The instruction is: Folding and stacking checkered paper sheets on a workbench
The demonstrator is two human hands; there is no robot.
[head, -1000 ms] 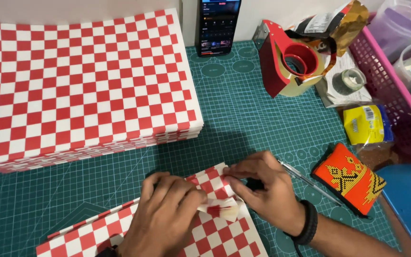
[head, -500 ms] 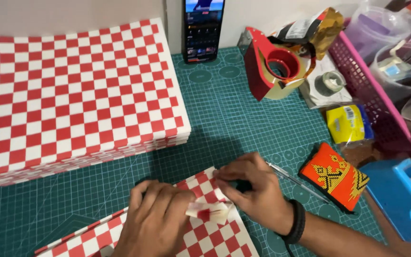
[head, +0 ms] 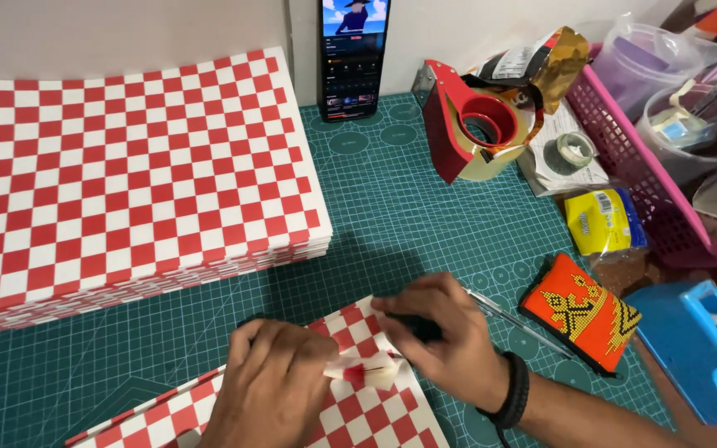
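Note:
A sheet of red-and-white checkered paper (head: 358, 415) lies on the green cutting mat (head: 392, 224) at the bottom of the view. My left hand (head: 271, 386) presses on the sheet and pinches a small folded white-and-red piece (head: 367, 371) at its fingertips. My right hand (head: 446, 348), with a black band on the wrist, holds the other side of that piece; a dark object sits under its fingers, too hidden to identify.
A thick stack of checkered sheets (head: 126, 174) fills the left. A phone (head: 354, 54) leans on the wall. A red tape dispenser (head: 475, 124), a pink basket (head: 665, 166), a yellow packet (head: 603, 220), an orange beaded pouch (head: 582, 311), a pen (head: 516, 319) and a blue tape dispenser (head: 699, 348) crowd the right.
Both hands stayed together on the small folded piece over the sheet. The view shifted a little, with the hands slightly lower and more central.

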